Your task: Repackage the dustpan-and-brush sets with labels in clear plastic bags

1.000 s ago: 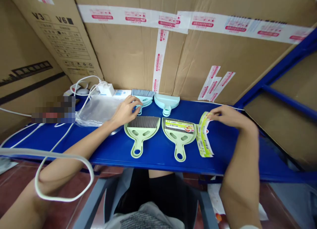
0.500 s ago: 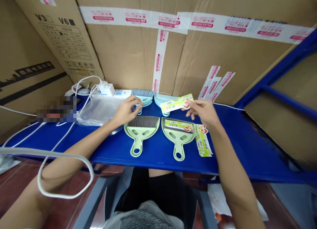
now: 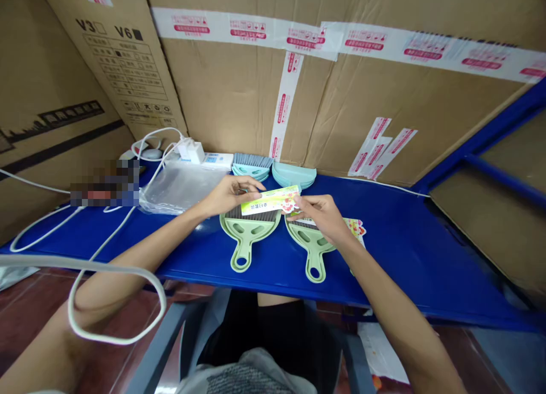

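A yellow and white printed label card [image 3: 269, 200] is held level between my two hands. My left hand [image 3: 230, 194] pinches its left end, and my right hand [image 3: 318, 212] grips the right end by the flower print. Just below the card lies a green dustpan with a grey-bristled brush nested in it [image 3: 244, 235]. A second green dustpan and brush set [image 3: 314, 249] is under my right hand, with another card on its bristles mostly hidden by the fingers. More label cards [image 3: 356, 228] lie to the right, partly covered by my right wrist.
Behind my hands are a blue brush [image 3: 252, 164] and blue dustpans [image 3: 294, 172]. Clear plastic bags [image 3: 183, 183] lie at left beside a white power strip [image 3: 218, 160] with a plugged-in charger [image 3: 191, 151]. A white cable [image 3: 115, 340] loops over my left forearm. Cardboard boxes [image 3: 230, 87] wall the blue table's back.
My right hand has brought the label card left and down, over the left green dustpan set. My left hand has moved right and taken hold of the card's left end.
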`<state>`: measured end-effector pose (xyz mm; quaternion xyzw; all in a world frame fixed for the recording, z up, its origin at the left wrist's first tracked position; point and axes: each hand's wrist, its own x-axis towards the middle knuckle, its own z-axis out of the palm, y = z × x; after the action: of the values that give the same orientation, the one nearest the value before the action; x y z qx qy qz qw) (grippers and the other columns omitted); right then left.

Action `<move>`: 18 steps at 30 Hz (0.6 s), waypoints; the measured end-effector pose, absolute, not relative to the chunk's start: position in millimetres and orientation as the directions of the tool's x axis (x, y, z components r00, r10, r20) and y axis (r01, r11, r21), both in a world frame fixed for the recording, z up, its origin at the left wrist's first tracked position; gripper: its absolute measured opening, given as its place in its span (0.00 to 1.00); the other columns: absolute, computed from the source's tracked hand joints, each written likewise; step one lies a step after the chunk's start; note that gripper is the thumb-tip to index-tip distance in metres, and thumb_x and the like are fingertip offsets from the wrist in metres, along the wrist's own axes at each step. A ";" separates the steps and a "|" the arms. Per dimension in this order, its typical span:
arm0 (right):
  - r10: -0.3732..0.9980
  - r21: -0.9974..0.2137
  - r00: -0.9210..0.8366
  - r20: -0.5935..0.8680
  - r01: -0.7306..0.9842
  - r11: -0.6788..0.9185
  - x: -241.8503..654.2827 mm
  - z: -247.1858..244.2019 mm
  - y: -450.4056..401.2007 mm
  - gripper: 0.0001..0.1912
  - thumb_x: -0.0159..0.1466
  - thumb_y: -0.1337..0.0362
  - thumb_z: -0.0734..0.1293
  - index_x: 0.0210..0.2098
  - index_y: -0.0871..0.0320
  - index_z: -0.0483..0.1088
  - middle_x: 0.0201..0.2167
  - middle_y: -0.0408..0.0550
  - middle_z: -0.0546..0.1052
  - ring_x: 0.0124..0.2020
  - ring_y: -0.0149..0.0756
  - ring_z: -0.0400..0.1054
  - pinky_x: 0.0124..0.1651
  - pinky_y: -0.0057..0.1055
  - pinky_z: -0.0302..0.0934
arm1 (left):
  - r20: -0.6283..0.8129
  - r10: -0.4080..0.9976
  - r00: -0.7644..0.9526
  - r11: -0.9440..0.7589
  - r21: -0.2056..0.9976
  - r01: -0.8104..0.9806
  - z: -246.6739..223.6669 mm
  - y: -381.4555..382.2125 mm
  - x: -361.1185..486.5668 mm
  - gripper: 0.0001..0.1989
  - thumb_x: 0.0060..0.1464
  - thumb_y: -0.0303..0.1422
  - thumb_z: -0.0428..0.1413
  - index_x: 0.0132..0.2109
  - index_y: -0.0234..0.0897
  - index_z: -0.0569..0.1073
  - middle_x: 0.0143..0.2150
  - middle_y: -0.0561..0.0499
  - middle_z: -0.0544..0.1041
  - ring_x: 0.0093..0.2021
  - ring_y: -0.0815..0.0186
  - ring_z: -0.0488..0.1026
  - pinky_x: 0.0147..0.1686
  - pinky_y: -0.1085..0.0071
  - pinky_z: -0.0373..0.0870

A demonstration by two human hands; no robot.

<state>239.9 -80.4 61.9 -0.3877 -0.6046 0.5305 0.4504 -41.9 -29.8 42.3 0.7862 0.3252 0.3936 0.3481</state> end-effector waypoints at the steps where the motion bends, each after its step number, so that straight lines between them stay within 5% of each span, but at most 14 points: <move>1: 0.949 -0.988 -0.278 0.147 0.004 0.155 242.1 61.6 -79.2 0.23 0.59 0.41 0.79 0.37 0.56 0.87 0.34 0.49 0.85 0.34 0.40 0.81 0.38 0.39 0.81 | 0.373 0.786 0.493 -0.544 0.796 0.264 44.0 -27.3 -45.8 0.17 0.63 0.42 0.64 0.52 0.34 0.82 0.37 0.46 0.85 0.33 0.65 0.79 0.32 0.70 0.73; 5: 0.962 -0.973 -0.179 0.206 0.065 0.221 253.2 58.0 -72.2 0.24 0.61 0.42 0.78 0.34 0.58 0.85 0.35 0.53 0.85 0.29 0.36 0.78 0.27 0.29 0.72 | 0.362 0.735 0.574 -0.658 0.586 0.473 47.0 -16.8 -60.4 0.13 0.65 0.38 0.61 0.49 0.36 0.85 0.37 0.46 0.86 0.33 0.64 0.78 0.34 0.69 0.71; 11: 0.959 -0.966 -0.197 0.204 0.119 0.230 254.5 56.1 -71.5 0.25 0.61 0.41 0.77 0.30 0.59 0.83 0.33 0.53 0.84 0.26 0.32 0.73 0.25 0.28 0.66 | 0.364 0.561 0.743 -0.821 0.134 0.555 46.1 -14.7 -67.1 0.12 0.70 0.34 0.57 0.45 0.40 0.86 0.39 0.46 0.85 0.44 0.55 0.75 0.40 0.63 0.70; 18: 0.961 -0.960 -0.193 0.198 0.158 0.229 250.4 55.9 -75.2 0.24 0.63 0.42 0.75 0.30 0.60 0.82 0.32 0.53 0.84 0.25 0.31 0.71 0.25 0.27 0.66 | 0.327 0.487 0.810 -0.873 0.142 0.467 47.2 -18.2 -64.9 0.14 0.69 0.42 0.60 0.53 0.40 0.85 0.49 0.44 0.84 0.51 0.54 0.74 0.50 0.61 0.72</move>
<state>250.4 -75.2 55.9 -0.4398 -0.6360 0.4381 0.4585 -64.9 -18.2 47.2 0.9508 0.2510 0.1793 0.0276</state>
